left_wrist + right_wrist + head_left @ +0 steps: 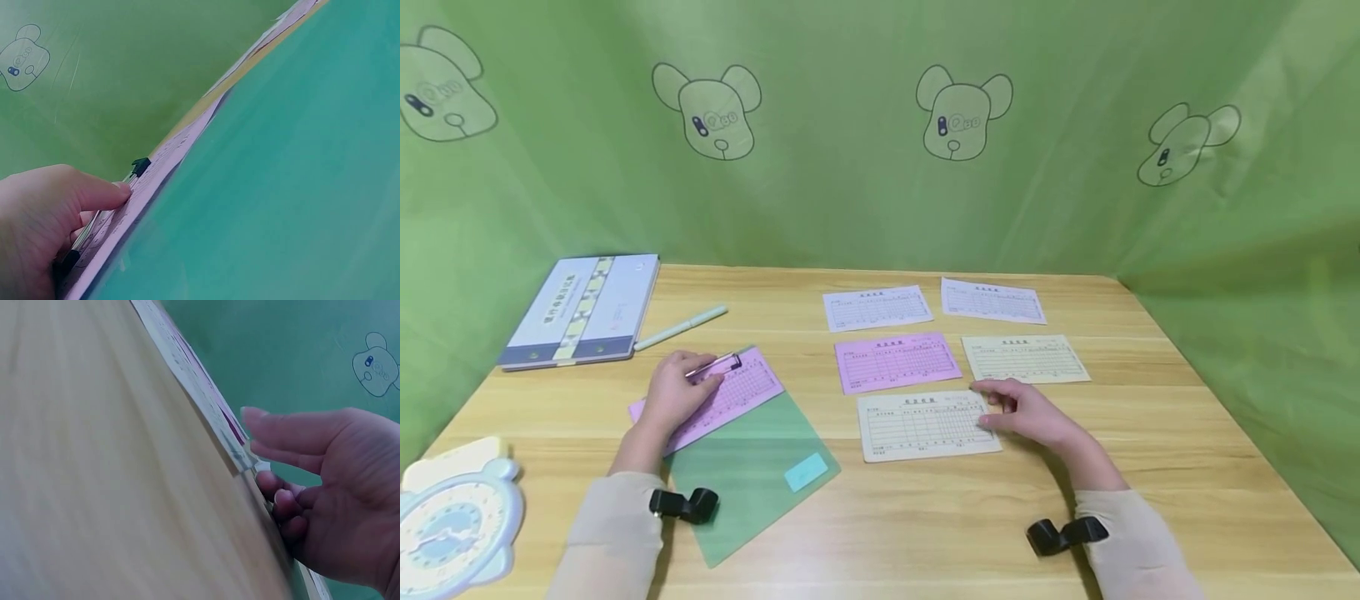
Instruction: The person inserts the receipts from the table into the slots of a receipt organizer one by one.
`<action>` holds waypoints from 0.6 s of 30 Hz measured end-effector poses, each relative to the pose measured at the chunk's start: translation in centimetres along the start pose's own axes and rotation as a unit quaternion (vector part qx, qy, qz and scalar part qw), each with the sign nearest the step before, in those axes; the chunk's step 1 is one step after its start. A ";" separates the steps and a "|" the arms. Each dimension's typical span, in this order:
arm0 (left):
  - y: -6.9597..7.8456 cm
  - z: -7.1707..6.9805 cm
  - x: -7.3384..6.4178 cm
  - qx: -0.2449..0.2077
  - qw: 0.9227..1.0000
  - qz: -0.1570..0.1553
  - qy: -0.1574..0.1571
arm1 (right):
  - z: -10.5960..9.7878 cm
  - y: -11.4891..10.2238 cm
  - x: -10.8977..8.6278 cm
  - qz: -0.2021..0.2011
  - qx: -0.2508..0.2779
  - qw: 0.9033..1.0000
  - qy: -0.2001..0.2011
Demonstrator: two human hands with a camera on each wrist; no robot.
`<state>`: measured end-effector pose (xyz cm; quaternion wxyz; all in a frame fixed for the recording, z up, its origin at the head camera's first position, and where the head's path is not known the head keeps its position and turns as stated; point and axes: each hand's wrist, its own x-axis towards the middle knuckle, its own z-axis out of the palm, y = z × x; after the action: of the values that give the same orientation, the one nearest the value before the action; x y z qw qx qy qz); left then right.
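My left hand (679, 392) is at the top of a green clipboard (752, 475), its thumb on the wire clip (94, 228) and its other fingers tucked behind. A pink printed slip (767, 379) lies under the clip, across the board's upper part. My right hand (1026, 410) is at the right edge of a cream slip (898, 429), thumb and forefinger extended and apart at the paper's edge. In the right wrist view the remaining fingers (290, 509) are loosely curled, with nothing seen between them.
Behind the cream slip lie another pink slip (895, 362), a pale yellow slip (1026, 360) and two whitish slips (876, 308). A blue-white notebook (580, 312) and a pale green pen (681, 327) are at the back left. A bear-shaped clock (505, 500) lies front left. Green curtains (850, 208) surround the table.
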<state>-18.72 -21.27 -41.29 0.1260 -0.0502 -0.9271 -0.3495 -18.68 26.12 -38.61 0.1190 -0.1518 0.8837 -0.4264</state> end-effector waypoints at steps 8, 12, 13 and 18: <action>0.0 0.0 0.1 0.004 1.000 0.000 0.001 | 0.4 0.1 0.1 -0.032 -0.098 0.995 -0.003; 0.0 0.0 0.1 0.002 1.000 0.000 0.000 | 0.5 0.2 0.3 -0.028 -0.107 0.994 0.001; 0.1 0.0 0.1 0.002 1.000 0.000 0.000 | 0.6 0.1 0.2 -0.030 -0.109 0.994 0.004; 0.1 -0.1 -0.1 0.001 1.000 -0.002 -0.002 | 0.8 -0.1 0.1 -0.043 -0.110 0.993 0.018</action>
<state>-18.63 -21.20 -41.18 0.1236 -0.0488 -0.9277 -0.3489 -18.48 25.50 -39.01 0.0676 -0.1941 0.9199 -0.3340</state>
